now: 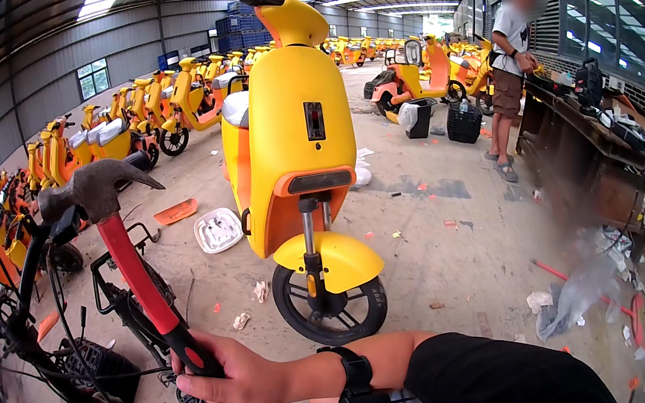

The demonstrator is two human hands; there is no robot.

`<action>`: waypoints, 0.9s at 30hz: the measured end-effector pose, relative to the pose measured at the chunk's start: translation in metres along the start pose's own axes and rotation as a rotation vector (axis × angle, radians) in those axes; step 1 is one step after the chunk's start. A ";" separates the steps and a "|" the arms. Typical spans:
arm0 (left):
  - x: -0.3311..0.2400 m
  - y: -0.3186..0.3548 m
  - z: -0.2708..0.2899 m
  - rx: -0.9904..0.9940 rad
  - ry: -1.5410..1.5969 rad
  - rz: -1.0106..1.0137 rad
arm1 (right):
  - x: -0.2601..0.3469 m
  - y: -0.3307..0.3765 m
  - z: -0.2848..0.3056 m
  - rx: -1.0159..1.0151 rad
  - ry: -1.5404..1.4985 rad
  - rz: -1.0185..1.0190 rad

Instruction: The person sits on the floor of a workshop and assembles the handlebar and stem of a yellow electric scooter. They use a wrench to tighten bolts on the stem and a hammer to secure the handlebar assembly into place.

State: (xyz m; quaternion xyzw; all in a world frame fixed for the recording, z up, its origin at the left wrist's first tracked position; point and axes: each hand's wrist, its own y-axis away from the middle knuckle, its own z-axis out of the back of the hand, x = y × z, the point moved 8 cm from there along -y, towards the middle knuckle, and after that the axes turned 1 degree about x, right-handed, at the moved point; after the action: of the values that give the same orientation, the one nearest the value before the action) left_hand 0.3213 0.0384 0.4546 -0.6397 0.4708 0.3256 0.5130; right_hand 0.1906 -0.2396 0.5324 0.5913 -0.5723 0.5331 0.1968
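My right hand [236, 374] is wrapped round the black grip of a claw hammer [133, 269]. The hammer stands nearly upright, its worn grey head on top and its shaft red. A black strap with a small box [357, 382] circles my right wrist. Just left of the hammer is a stripped black scooter frame [36, 365] with loose cables; whether the hammer touches it I cannot tell. My left hand does not show. Beyond my right forearm stands a yellow and orange electric scooter [293, 122], its front wheel on the floor.
Rows of yellow scooters [184, 97] fill the back and left. A white tray [218, 230] and an orange panel [176, 213] lie on the floor. At right, a person [513, 45] stands by a cluttered workbench [598, 132]. Plastic sheeting [574, 301] and scraps litter the right floor.
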 end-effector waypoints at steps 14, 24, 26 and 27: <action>-0.012 0.009 -0.010 0.035 0.070 0.082 | -0.005 0.004 -0.006 0.026 0.033 -0.055; -0.016 0.013 -0.014 0.026 0.079 0.123 | -0.009 0.003 -0.003 0.017 0.037 -0.082; -0.026 0.017 -0.024 -0.020 0.034 0.060 | -0.010 0.004 -0.003 0.009 0.028 -0.103; -0.029 0.017 -0.029 -0.003 0.020 0.027 | -0.008 0.003 -0.004 0.019 0.038 -0.091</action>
State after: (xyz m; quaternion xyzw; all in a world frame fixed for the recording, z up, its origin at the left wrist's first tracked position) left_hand 0.2934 0.0176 0.4819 -0.6373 0.4842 0.3267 0.5027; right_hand 0.1882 -0.2334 0.5256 0.6082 -0.5358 0.5402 0.2262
